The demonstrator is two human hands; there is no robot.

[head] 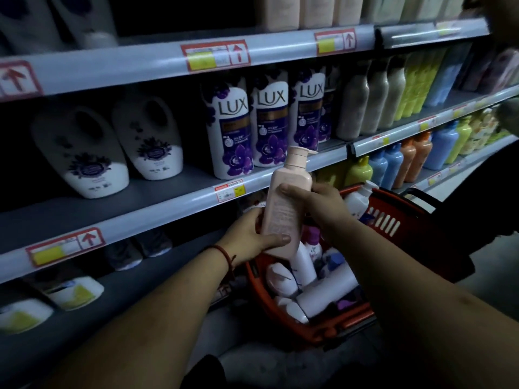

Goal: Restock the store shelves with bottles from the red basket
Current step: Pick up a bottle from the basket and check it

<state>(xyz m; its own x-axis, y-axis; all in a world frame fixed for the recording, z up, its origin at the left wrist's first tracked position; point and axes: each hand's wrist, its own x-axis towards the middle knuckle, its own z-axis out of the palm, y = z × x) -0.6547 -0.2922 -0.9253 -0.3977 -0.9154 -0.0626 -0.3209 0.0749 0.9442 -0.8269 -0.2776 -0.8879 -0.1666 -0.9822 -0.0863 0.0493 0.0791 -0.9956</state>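
Holding tight, our left hand [252, 234] and right hand [317, 203] both curl round the pink bottle [280, 217]. At five o'clock from it sits the red basket [412, 220] with white bottles [328, 284].

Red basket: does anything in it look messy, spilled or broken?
Only messy: white bottles in the red basket lie jumbled on their sides; one white pump bottle stands upright at its far end. No spill or damage shows.
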